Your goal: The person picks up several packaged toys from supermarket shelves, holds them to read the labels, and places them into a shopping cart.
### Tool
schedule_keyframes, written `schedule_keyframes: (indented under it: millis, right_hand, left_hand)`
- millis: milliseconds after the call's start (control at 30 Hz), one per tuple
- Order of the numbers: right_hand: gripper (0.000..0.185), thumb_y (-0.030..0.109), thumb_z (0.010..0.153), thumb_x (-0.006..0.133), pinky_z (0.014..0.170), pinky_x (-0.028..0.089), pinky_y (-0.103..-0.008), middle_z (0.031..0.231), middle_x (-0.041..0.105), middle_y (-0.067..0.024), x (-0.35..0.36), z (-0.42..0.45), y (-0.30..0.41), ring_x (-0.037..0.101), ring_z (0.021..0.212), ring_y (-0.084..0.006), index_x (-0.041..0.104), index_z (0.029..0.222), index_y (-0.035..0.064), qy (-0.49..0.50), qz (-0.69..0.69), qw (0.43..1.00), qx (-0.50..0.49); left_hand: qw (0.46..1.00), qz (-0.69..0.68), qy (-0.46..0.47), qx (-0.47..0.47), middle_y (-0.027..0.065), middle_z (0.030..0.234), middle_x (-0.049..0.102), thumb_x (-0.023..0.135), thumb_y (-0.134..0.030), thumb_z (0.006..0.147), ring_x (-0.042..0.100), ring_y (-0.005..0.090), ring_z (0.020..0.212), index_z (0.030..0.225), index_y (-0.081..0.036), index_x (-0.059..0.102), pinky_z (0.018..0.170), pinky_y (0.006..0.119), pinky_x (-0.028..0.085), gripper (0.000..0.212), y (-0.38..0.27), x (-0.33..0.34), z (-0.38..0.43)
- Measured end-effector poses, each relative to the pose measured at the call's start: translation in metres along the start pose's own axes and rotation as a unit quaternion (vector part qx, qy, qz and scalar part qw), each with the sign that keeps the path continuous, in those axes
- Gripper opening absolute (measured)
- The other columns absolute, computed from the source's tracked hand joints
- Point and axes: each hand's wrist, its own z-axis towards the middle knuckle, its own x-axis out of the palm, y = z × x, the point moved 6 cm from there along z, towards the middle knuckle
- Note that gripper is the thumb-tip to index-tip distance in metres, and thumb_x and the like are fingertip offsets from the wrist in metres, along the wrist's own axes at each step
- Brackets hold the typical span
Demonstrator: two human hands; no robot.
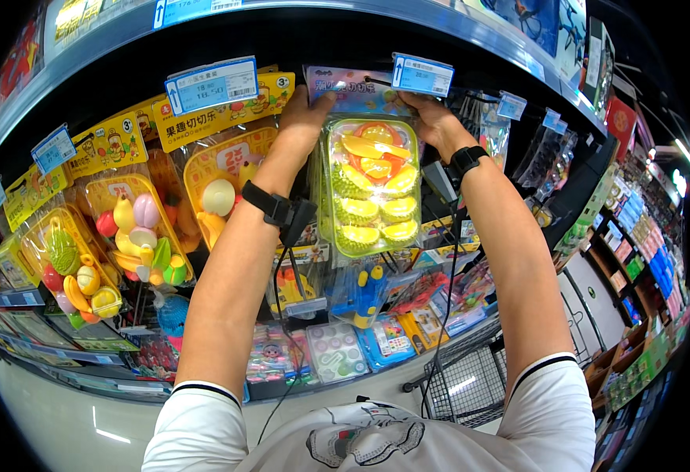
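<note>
Both my hands are raised to a bagged toy fruit set [374, 189] on a display hook straight before me. Its green tray shows yellow fruit pieces in spiky green shells, with orange pieces at the top. My left hand [308, 112] grips the left edge of its purple-blue header card [348, 88], thumb in front. At the card's right edge is my right hand [430, 115], partly behind a price tag [422, 75]; its fingertips are partly hidden. The hook's dark prong shows at the card's upper part. Each wrist wears a black strap with a cabled device.
Yellow-carded toy food sets [138, 230] hang to the left. Blue-and-yellow toys [367, 295] hang below, above a shelf of boxed toys [336, 351]. A shelf edge [297, 15] runs overhead. A wire shopping cart [465, 383] stands at the lower right. Cables hang from both wrists.
</note>
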Motion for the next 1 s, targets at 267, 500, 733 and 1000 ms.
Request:
schedule_keyframes:
  millis: [267, 500, 733, 1000]
  right_hand:
    - [0.015, 0.01, 0.094, 0.065, 0.095, 0.053, -0.0504, 0.109, 0.068, -0.0159, 0.003, 0.002, 0.005, 0.064, 0.101, -0.0314, 0.065, 0.108, 0.004, -0.005, 0.033, 0.999, 0.002]
    - [0.017, 0.013, 0.095, 0.065, 0.096, 0.053, -0.0487, 0.113, 0.068, -0.0149, 0.006, -0.03, 0.019, 0.064, 0.107, -0.0283, 0.064, 0.112, 0.0061, 0.003, -0.005, 1.0, -0.008]
    - [0.017, 0.009, 0.096, 0.063, 0.091, 0.056, -0.0441, 0.111, 0.068, -0.0149, 0.011, -0.063, 0.037, 0.068, 0.1, -0.0257, 0.062, 0.112, 0.0035, -0.003, -0.009, 0.999, -0.041]
    - [0.024, 0.016, 0.099, 0.061, 0.09, 0.059, -0.0379, 0.116, 0.065, -0.0164, 0.016, -0.095, 0.055, 0.067, 0.107, -0.0225, 0.053, 0.117, 0.0021, -0.002, -0.07, 0.997, -0.035]
  left_hand:
    - [0.97, -0.234, 0.052, -0.032, 0.0133, 0.112, 0.068, 0.069, -0.02, 0.093, 0.064, 0.0218, 0.101, 0.119, 0.0, 0.059, 0.09, 0.033, 0.048, 0.034, -0.002, 0.005, -0.001]
    - [0.969, -0.239, 0.054, -0.006, 0.0123, 0.111, 0.068, 0.069, -0.016, 0.092, 0.064, 0.0198, 0.099, 0.119, 0.0, 0.06, 0.089, 0.03, 0.048, 0.033, -0.032, 0.008, -0.024]
    - [0.977, -0.206, 0.052, 0.024, 0.0116, 0.108, 0.068, 0.07, -0.018, 0.091, 0.065, 0.0167, 0.095, 0.12, 0.002, 0.06, 0.086, 0.028, 0.05, 0.037, -0.059, 0.007, -0.047]
    - [0.972, -0.223, 0.069, 0.008, 0.0127, 0.101, 0.07, 0.069, -0.019, 0.092, 0.069, 0.016, 0.086, 0.111, 0.003, 0.062, 0.076, 0.027, 0.056, 0.03, -0.069, 0.011, -0.058]
